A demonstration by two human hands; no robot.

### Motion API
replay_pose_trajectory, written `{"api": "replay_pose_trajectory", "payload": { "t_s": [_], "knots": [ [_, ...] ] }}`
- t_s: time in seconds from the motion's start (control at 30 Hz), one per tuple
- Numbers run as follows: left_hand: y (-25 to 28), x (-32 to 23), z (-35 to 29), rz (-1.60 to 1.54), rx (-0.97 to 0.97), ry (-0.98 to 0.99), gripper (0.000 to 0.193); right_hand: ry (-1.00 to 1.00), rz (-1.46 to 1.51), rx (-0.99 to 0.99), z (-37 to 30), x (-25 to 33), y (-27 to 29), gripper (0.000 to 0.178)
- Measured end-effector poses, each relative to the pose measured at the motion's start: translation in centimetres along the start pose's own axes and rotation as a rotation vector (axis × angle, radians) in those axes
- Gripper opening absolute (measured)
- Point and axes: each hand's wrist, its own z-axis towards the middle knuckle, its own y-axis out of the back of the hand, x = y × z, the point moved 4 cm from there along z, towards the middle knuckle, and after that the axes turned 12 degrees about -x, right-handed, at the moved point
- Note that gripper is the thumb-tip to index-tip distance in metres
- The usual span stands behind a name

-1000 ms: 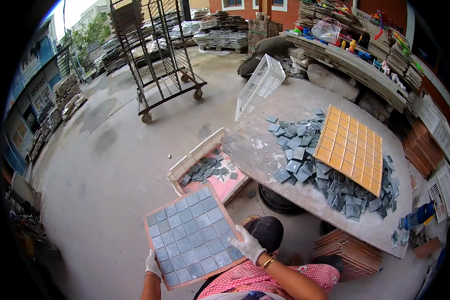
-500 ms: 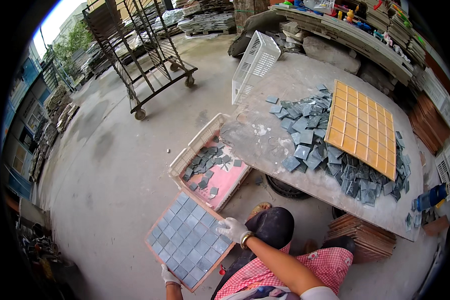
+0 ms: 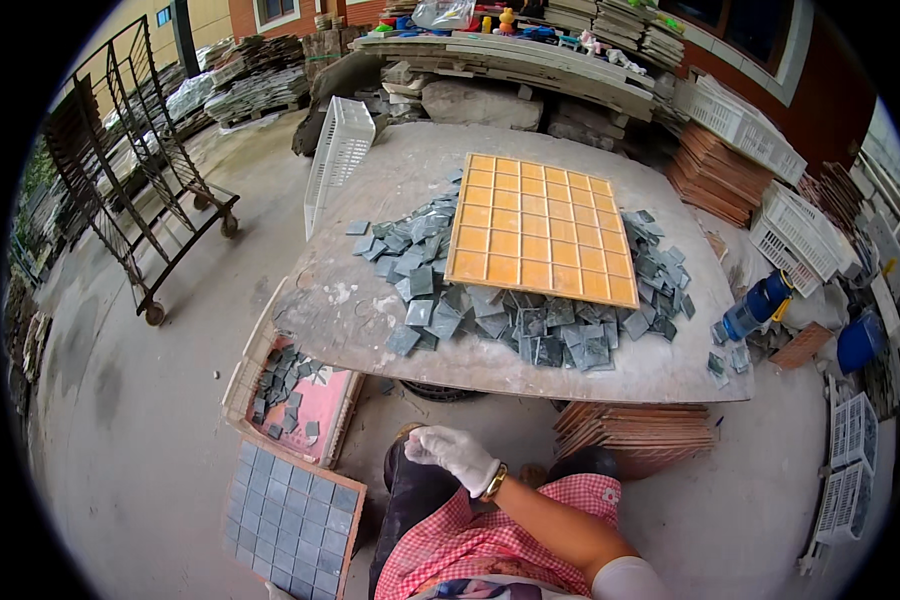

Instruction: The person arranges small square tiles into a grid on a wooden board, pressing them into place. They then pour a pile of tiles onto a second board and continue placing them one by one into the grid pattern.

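A square board of grey-blue tiles (image 3: 288, 521), laid in rows with a reddish rim, is at the lower left, beside my knee. My left hand (image 3: 278, 593), in a pale glove, grips its lower edge; only a sliver of the hand shows. My right hand (image 3: 454, 455), in a whitish glove, is above my lap, apart from the board, its fingers curled together with nothing seen in them. On the table (image 3: 340, 290) ahead, a yellow gridded tray (image 3: 543, 232) lies tilted over a heap of loose grey tiles (image 3: 555, 335).
A pale crate (image 3: 255, 385) with a pink bottom and loose tiles stands left of the table. Thin reddish boards (image 3: 630, 432) are stacked under the table's front. A blue bottle (image 3: 758, 305) stands at its right. A wheeled rack (image 3: 135, 170) is at the far left.
My right hand has let go of the tiled board's edge and drawn back over my lap. The view has turned right, so the table now appears more central.
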Motion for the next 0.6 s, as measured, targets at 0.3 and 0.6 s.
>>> {"api": "replay_pose_trajectory", "payload": {
  "t_s": [0.3, 0.6],
  "knots": [
    [-1.0, -11.6, -6.8, 0.020, -0.181, -0.503, 0.047, 0.364, 0.935, -0.368, 4.6, 21.7, 14.0, 0.046],
    [-9.6, -15.8, -24.4, -0.052, 0.802, -0.372, 0.035, 0.499, 0.644, -0.356, -3.4, 16.9, 12.1, 0.014]
  ]
}}
